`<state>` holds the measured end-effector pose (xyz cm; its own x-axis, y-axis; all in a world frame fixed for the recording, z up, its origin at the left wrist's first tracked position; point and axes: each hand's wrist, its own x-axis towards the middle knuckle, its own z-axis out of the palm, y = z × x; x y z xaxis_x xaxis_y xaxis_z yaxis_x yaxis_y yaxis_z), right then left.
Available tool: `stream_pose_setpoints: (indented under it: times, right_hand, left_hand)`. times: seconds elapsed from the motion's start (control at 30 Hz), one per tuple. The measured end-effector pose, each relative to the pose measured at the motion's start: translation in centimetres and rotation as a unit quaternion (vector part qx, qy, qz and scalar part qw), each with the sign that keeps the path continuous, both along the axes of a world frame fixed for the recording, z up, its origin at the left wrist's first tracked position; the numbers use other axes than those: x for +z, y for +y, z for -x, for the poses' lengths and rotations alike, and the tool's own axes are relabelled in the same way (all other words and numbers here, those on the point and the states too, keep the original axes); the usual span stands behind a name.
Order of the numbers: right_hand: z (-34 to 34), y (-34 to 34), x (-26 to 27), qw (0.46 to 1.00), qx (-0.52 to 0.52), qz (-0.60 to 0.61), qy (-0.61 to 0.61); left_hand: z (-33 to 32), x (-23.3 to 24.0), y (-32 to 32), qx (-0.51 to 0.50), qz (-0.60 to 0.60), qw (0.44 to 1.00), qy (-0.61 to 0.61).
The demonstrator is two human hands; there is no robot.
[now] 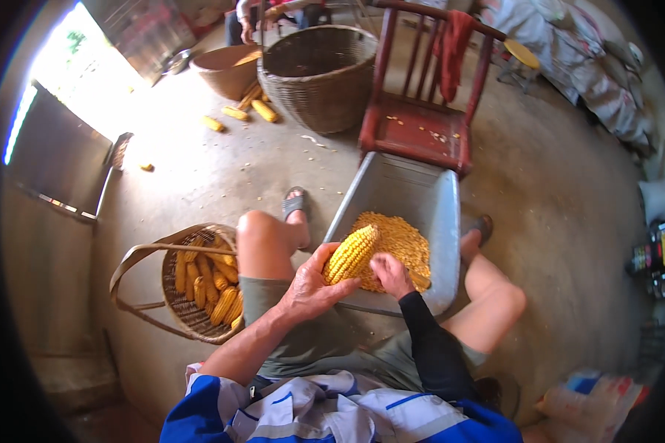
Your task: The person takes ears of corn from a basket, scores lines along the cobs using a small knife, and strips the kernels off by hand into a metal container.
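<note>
An ear of yellow corn, its kernels still in rows, is gripped in my left hand with the tip pointing up and away. Close beside its right side is my right hand, fingers curled and slightly blurred; whether they hold anything is unclear. Both hands are over a grey metal tub, whose bottom is partly covered by loose corn kernels. A brownish piece, perhaps a cob, shows just past my right wrist. The tub lies between my legs, its far end against a red wooden chair.
On my left stands a handled wicker basket of corn ears. Beyond are a large woven basket, a tan basin and several ears on the floor. Another person's hand is near the basin. Sacks pile up at right.
</note>
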<state>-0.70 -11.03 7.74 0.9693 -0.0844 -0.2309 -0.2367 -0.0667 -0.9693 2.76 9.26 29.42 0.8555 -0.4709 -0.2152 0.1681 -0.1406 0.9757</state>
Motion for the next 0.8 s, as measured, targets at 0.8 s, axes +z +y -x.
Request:
stream_pose_setpoints:
  times: [0.8]
  right_hand:
    - [-1.0, -2.2, 15.4, 0.984, -0.070, -0.127, -0.104]
  left_hand:
    - [0.9, -5.3, -0.2, 0.021, -0.201, 0.948, -0.245]
